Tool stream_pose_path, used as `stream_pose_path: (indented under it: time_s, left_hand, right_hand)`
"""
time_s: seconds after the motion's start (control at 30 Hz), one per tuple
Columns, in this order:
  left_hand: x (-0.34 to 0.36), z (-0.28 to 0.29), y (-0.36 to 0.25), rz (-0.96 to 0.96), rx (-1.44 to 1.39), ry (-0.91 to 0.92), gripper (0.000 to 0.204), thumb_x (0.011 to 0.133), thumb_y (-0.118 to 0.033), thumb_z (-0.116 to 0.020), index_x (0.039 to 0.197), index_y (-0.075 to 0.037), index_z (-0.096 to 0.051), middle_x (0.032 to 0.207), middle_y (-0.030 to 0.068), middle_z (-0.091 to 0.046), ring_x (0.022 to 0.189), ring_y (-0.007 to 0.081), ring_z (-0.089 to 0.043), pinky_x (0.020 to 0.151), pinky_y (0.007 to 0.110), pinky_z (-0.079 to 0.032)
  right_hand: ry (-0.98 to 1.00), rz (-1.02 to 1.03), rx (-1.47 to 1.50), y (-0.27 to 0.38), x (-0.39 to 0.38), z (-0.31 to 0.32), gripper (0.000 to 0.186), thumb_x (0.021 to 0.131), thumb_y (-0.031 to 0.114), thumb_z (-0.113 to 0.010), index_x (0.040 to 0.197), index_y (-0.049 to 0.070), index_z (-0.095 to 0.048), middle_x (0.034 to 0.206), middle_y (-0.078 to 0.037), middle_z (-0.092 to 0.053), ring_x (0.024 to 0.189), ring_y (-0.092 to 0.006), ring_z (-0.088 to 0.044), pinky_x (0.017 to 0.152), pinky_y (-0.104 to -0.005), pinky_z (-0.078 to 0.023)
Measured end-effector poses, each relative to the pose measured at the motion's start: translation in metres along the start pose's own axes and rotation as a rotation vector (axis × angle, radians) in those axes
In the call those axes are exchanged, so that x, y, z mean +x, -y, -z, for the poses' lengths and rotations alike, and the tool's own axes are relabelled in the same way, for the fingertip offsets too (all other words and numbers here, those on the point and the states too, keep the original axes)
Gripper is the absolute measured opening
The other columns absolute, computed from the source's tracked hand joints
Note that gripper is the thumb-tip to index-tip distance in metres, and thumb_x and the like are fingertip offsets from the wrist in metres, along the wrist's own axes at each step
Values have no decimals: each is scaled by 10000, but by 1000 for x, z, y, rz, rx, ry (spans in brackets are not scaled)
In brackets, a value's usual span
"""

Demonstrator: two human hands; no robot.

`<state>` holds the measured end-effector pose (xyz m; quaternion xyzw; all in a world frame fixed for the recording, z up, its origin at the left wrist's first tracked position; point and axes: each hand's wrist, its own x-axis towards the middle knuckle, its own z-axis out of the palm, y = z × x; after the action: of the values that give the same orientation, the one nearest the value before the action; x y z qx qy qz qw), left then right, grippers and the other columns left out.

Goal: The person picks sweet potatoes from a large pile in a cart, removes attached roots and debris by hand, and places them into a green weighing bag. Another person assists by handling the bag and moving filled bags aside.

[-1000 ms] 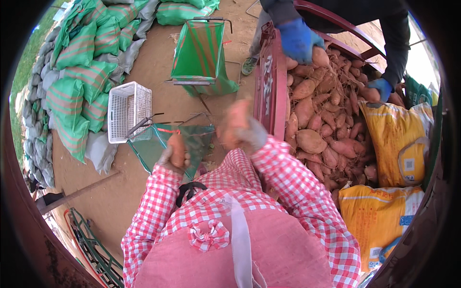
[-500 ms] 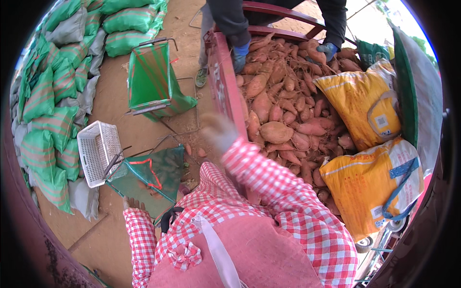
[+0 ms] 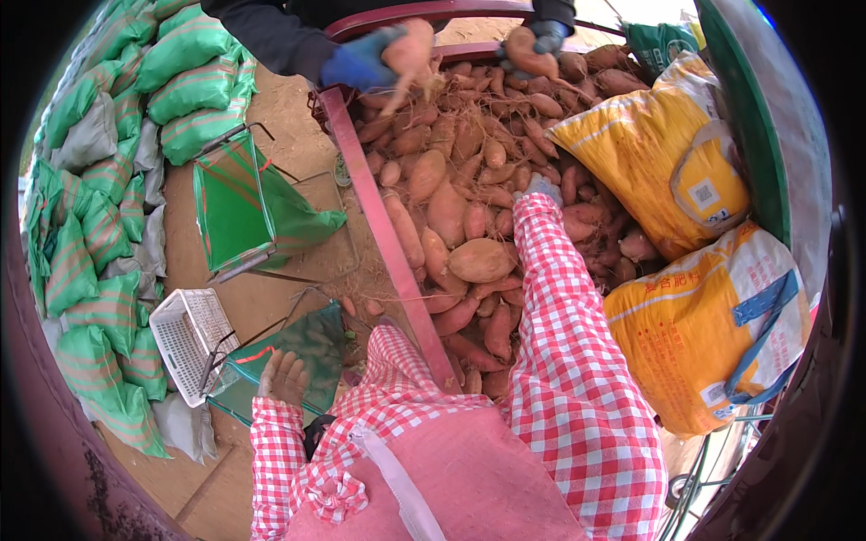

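Note:
My right hand, in a pale glove, reaches forward into the heap of sweet potatoes in the red-railed cart bed. It touches the heap about its middle; its fingers are mostly hidden, so a hold cannot be made out. Over the near edge of a dark green mesh bag, my left hand hangs open and holds nothing. Sweet potatoes show dimly through that bag's mesh. Across the cart, another person's blue-gloved hand grips a sweet potato, and that person's other hand holds a second one.
The cart's red side rail runs between me and the ground at left. Two yellow sacks lie on the heap's right. At left stand a green bag on a frame, a white crate and stacked green sacks.
My right hand has swung from left of the rail over into the heap. My left hand has risen slightly toward the mesh bag. The other person's hands have lifted sweet potatoes.

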<state>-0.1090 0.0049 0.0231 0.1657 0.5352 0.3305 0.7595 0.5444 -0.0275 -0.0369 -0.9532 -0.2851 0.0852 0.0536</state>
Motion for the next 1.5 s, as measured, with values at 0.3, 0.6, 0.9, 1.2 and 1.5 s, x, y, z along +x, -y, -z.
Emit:
stream_pose_path:
  time_s: [0.3,0.6,0.9,1.2,1.5]
  left_hand:
    - [-4,-156,-7,-7,99,528,825,810,-413,-720,1469,-103,-331,1459,139,-401,1280,312,-472,1042,478,-439]
    - [-17,-119,-21,165,-108,336,483,888,-430,-645,1231,-115,-516,890,78,-649,681,235,-606,604,401,-528]
    - [-11,-100,-12,147,-166,4,447,891,-474,-630,1186,-143,-580,863,35,-651,687,197,-630,590,363,-548]
    - [1,-100,-12,210,-204,88,390,914,-432,-624,1168,-137,-602,920,81,-682,752,246,-675,633,411,-575]
    - [-2,-83,-9,162,-305,104,383,902,-425,-643,1161,-144,-610,922,85,-682,758,251,-673,650,420,-581]
  right_hand:
    - [386,401,1433,123,-196,45,467,763,145,-770,1179,19,-598,1064,-105,-640,994,-184,-606,845,-313,-509]
    - [-188,57,104,43,-37,76,484,768,354,-718,1117,24,-663,1107,-205,-644,1031,-341,-632,897,-413,-516]
    - [13,-235,-185,-37,41,42,584,797,519,-675,1210,109,-621,1267,-190,-541,1247,-328,-501,1045,-446,-406]
    - [-98,260,413,20,29,11,582,683,491,-763,1138,140,-671,1135,-228,-575,1143,-390,-542,1006,-432,-423]
    - [309,191,753,47,59,-16,878,593,392,-846,1363,123,-520,1272,-188,-583,1191,-306,-561,1037,-389,-439]
